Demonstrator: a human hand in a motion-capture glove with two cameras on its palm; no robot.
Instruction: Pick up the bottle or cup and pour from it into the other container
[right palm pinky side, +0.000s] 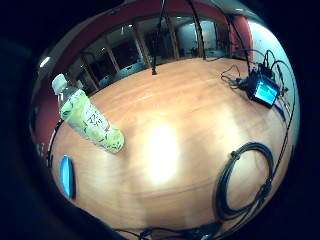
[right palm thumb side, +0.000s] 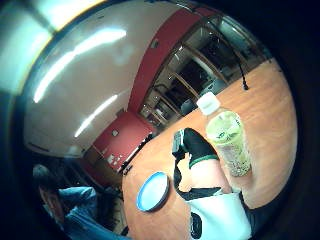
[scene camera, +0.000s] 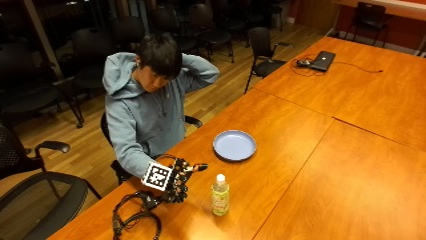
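Wooden conference table (scene camera: 346, 150): your gloved right hand (scene camera: 178, 181) hovers open, holding nothing, lower left of the outside view. Green tea bottle (scene camera: 220, 196) stands capped just right; blue plate (scene camera: 234, 145) above. Swipe sideways and you'll topple it.

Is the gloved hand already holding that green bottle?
No. In the outside view the gloved right hand rests on the table beside the upright bottle, with a gap between them.

Meeting room: long wooden conference tables (scene camera: 346, 150), rows of black office chairs (scene camera: 200, 22).
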